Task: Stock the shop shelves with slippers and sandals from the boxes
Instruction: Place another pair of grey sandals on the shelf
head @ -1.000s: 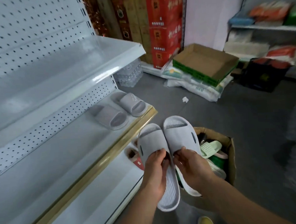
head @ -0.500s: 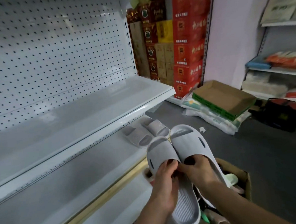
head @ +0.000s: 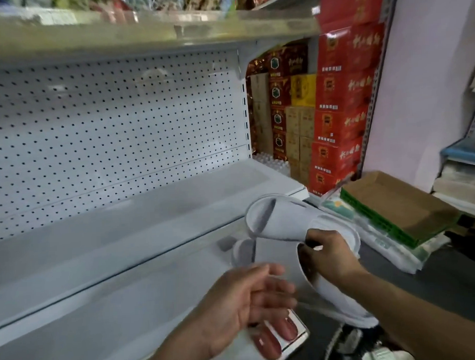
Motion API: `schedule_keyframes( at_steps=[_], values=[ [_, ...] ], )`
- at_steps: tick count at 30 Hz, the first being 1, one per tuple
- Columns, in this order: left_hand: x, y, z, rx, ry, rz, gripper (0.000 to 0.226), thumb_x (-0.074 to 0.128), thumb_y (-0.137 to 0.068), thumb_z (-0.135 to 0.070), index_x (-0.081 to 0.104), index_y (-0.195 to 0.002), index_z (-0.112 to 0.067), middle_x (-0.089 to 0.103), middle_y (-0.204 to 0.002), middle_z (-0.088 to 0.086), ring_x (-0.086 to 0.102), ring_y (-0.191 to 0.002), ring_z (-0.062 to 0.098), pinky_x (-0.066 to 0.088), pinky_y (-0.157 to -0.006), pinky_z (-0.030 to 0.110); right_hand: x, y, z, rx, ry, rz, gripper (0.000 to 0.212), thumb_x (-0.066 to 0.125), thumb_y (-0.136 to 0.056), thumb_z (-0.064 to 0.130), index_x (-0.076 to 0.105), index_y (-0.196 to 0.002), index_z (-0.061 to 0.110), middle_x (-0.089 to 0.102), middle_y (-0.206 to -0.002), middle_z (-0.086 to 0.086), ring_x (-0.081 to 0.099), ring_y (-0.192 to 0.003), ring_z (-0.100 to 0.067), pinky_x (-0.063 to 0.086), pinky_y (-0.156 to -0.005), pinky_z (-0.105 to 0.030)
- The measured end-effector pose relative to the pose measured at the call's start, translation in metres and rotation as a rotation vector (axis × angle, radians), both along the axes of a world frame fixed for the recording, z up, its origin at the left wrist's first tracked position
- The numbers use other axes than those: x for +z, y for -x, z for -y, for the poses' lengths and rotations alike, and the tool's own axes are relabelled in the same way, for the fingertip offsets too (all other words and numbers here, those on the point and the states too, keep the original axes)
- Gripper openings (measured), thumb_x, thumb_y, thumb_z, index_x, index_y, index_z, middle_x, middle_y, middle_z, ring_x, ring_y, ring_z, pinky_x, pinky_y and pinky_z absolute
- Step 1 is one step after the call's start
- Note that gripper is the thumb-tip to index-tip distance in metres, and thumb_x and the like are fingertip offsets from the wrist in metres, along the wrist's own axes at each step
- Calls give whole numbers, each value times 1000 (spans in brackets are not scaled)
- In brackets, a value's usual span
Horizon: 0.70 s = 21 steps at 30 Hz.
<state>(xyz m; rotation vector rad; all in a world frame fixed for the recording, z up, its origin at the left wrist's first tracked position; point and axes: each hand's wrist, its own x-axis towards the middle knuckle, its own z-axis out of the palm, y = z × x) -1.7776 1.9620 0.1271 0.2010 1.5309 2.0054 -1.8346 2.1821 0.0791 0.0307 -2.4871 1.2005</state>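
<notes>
Since the left hand [head: 245,303] let go, both slippers [head: 285,224] in the right hand [head: 328,253] alone.

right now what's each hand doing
Left hand: open, fingers spread, holding nothing.
Right hand: grips the white slippers.

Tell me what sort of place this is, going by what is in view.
Most likely a small shop or its stockroom. White retail shelving with a pegboard back stands bare, stacked red cartons of goods fill the corner, and the right hand holds a pair of pale slippers at the shelf.
</notes>
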Motion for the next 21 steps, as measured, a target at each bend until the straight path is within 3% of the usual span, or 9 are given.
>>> schedule_keyframes(
  at_steps=[2,3,5,8,10,13,16,21],
  values=[
    [10,22,4,263,108,-92,23,51,-94,-21,60,-81,-5,60,-71,13,59,-59,23,52,-59,35,12,20,-18,99,-100,-41,13,62,-72,-1,57,-61,3,58,-61,-6,53,-62,-24,47,-63,-36],
    [12,35,3,398,167,-139,23,53,-95,-21,57,-77,-7,55,-69,10,55,-59,21,51,-58,35,19,30,-25,155,-141,-60,5,60,-69,-1,60,-65,1,61,-65,-8,56,-66,-27,48,-63,-36],
    [15,60,-3,576,223,-188,21,56,-96,-28,58,-83,-12,56,-74,4,56,-70,18,53,-70,40,31,48,-36,252,-214,-79,9,60,-67,-8,60,-66,2,62,-68,-9,56,-68,-29,44,-63,-33],
    [12,91,-22,534,215,-137,30,56,-93,-46,64,-107,-21,71,-100,4,67,-96,22,52,-93,46,49,75,-45,390,-322,-95,14,62,-67,-11,66,-74,1,66,-75,-9,59,-73,-24,49,-67,-33],
    [12,104,-34,475,212,-100,37,58,-90,-49,65,-115,-24,74,-106,3,70,-98,23,57,-87,43,56,94,-50,507,-361,-100,21,63,-70,-10,71,-84,4,70,-84,-6,63,-80,-19,50,-74,-33],
    [13,116,-44,478,242,-129,36,64,-89,-39,67,-116,-14,75,-103,7,72,-94,25,59,-81,41,61,117,-54,656,-394,-61,22,60,-73,-1,72,-90,6,72,-89,-6,65,-86,-20,51,-79,-34],
    [9,122,-48,495,266,-155,37,61,-93,-35,67,-117,-8,74,-104,13,72,-95,28,59,-81,45,63,134,-59,687,-407,-44,18,55,-73,10,69,-84,7,68,-81,-5,62,-78,-18,50,-74,-36],
    [2,144,-47,560,224,-117,38,56,-95,-37,64,-120,-10,74,-106,12,71,-98,29,59,-79,42,74,170,-54,695,-456,-76,11,62,-82,6,71,-87,9,69,-86,-3,62,-81,-15,49,-78,-36]
  ],
)
